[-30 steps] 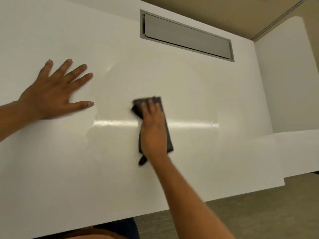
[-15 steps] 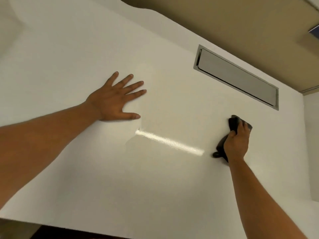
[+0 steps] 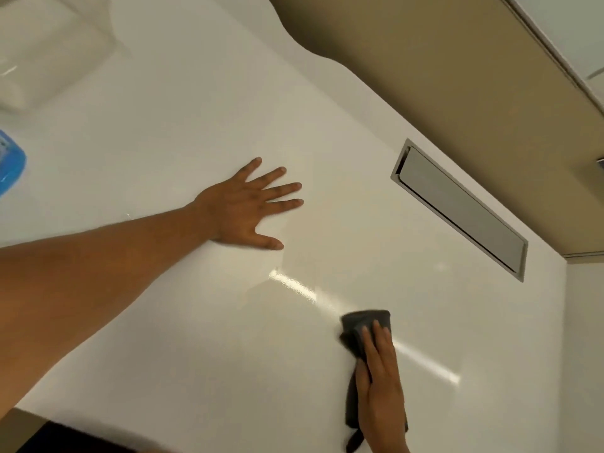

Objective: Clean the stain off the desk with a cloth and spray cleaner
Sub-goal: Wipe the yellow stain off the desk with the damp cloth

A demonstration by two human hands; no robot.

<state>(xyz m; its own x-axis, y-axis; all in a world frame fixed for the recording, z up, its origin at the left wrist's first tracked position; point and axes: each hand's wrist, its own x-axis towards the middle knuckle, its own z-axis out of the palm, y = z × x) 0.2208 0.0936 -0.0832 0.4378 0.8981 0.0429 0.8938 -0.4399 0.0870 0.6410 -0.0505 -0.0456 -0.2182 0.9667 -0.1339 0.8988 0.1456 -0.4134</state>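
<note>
A dark grey cloth (image 3: 367,322) lies flat on the white desk (image 3: 170,125) at the lower right. My right hand (image 3: 380,384) presses down on it with straight fingers, and the cloth's front end shows beyond the fingertips. My left hand (image 3: 245,207) rests flat on the desk at mid-left, fingers spread, holding nothing. A wet sheen with a bright light streak (image 3: 294,286) lies between the two hands. No stain can be made out. A blue object (image 3: 9,165) at the left edge is cut off by the frame.
A grey metal cable flap (image 3: 464,207) is set into the desk near its far right edge. A clear plastic container (image 3: 49,50) stands at the far left corner. Tan floor lies beyond the desk's curved far edge.
My right hand has slid the cloth back toward the near edge of the desk and to the left. The view has turned left, bringing in the blue object and the clear container. My left hand stays flat.
</note>
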